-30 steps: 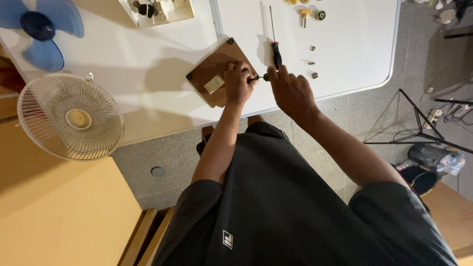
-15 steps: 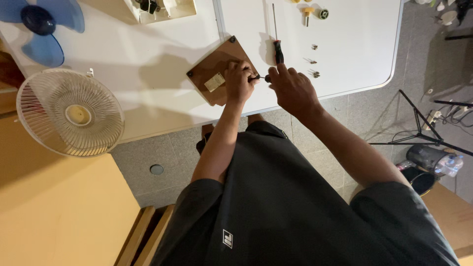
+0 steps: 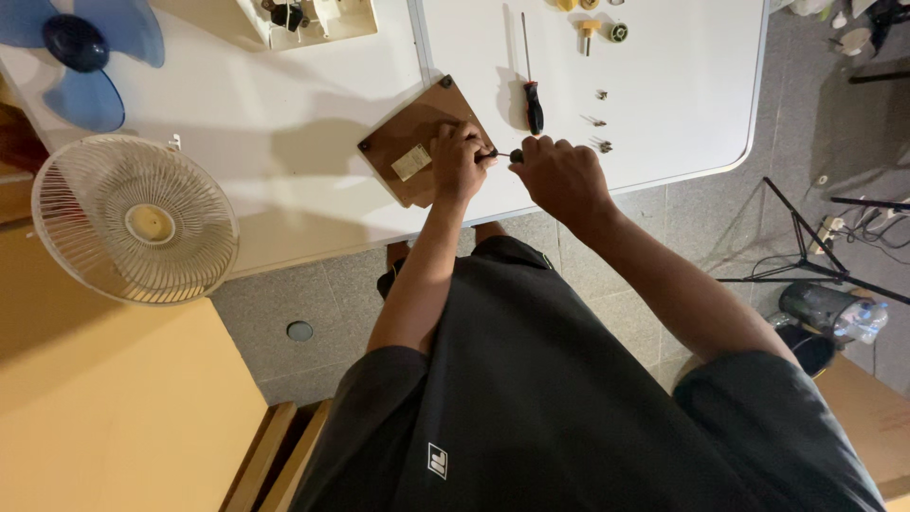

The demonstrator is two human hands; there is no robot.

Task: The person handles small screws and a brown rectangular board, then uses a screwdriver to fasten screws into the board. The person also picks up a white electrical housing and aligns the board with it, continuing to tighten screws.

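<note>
A brown square base plate (image 3: pixel 409 135) with a pale label lies on the white table (image 3: pixel 313 114) near its front edge. My left hand (image 3: pixel 457 159) presses down on the plate's right part. Beside it, my right hand (image 3: pixel 561 175) is closed around the dark handle of a small screwdriver (image 3: pixel 513 155) whose tip points at the plate's edge under my left fingers. A second, longer screwdriver (image 3: pixel 531 83) with a black handle lies on the table just behind my hands.
Several small screws (image 3: pixel 598 121) lie to the right of the long screwdriver. A white fan grille (image 3: pixel 133 220) rests at the table's left front, blue fan blades (image 3: pixel 83 52) behind it. A fan motor housing (image 3: pixel 308 19) sits at the back. A tripod (image 3: pixel 815 256) stands on the floor.
Both hands stay at the brown plate; my right hand has shifted slightly around the small screwdriver. The view has drifted a little.
</note>
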